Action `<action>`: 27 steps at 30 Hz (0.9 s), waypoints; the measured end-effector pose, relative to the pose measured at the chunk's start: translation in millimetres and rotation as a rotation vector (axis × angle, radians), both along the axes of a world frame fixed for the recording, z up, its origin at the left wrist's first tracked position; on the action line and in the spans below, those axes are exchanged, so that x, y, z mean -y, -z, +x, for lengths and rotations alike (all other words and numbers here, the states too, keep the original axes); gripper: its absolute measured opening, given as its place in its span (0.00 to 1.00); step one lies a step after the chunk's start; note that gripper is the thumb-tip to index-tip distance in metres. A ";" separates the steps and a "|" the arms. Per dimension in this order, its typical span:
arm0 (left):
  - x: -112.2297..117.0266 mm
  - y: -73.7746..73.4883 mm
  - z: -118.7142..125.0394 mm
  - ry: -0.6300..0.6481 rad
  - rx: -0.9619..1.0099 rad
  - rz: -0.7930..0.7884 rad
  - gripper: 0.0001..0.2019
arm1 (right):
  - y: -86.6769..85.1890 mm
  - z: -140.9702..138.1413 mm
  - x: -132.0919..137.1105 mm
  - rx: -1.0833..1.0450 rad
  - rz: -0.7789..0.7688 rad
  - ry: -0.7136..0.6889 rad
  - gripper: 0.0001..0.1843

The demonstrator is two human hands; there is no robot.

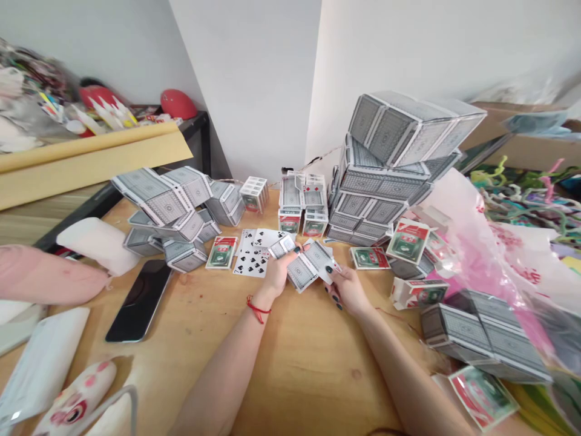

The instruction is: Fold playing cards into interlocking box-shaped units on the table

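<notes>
Over the middle of the table, my left hand (278, 274) pinches a piece made of grey-backed playing cards (303, 270), its thumb lying along the near side. On the other side, the fingers of my right hand (347, 289) are closed on a card (325, 264) at the right end of that piece, and part of a red mark shows by the thumb. How the cards join is partly hidden by the fingers. Just behind my left hand, face-up spade cards (251, 253) lie spread on the wood. A red and green card box (222, 252) sits left of them.
A tall stack of card-built blocks (376, 175) rises at the back right, with a smaller pile (167, 203) at the left. Card boxes (290, 219) stand between. A black phone (138, 300) lies left; another card-built block (483, 333) and pink plastic (499, 275) are right.
</notes>
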State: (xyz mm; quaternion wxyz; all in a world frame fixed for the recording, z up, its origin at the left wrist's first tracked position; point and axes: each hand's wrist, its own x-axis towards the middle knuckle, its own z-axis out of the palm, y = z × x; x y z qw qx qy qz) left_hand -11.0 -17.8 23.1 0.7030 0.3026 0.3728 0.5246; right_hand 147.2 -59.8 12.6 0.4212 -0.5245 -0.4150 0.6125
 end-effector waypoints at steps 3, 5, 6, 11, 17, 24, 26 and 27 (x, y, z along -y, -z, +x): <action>0.4 -0.3 0.1 0.006 -0.004 -0.005 0.11 | -0.2 -0.6 0.4 -0.008 -0.006 0.010 0.21; 0.4 0.1 0.4 0.010 -0.009 -0.005 0.12 | -0.7 -1.0 0.8 -0.002 -0.007 0.013 0.21; 0.4 0.5 0.6 0.011 -0.011 -0.011 0.12 | -0.9 -1.2 0.9 0.000 -0.005 0.012 0.22; 0.2 1.8 1.3 0.016 -0.007 -0.022 0.12 | 0.0 -0.5 1.3 0.003 -0.002 0.015 0.22; 0.9 0.5 1.7 0.018 -0.036 0.006 0.11 | 5.2 1.3 1.1 0.018 0.004 0.009 0.21; 0.1 4.5 2.8 0.025 -0.065 0.034 0.12 | 4.5 0.5 1.2 -0.026 -0.011 0.031 0.19; 0.1 5.2 2.9 0.008 -0.080 0.023 0.12 | 4.2 0.6 1.1 -0.014 -0.017 0.032 0.19; 0.2 5.3 2.9 0.003 -0.080 0.016 0.12 | 4.2 0.7 1.0 -0.006 -0.018 0.031 0.20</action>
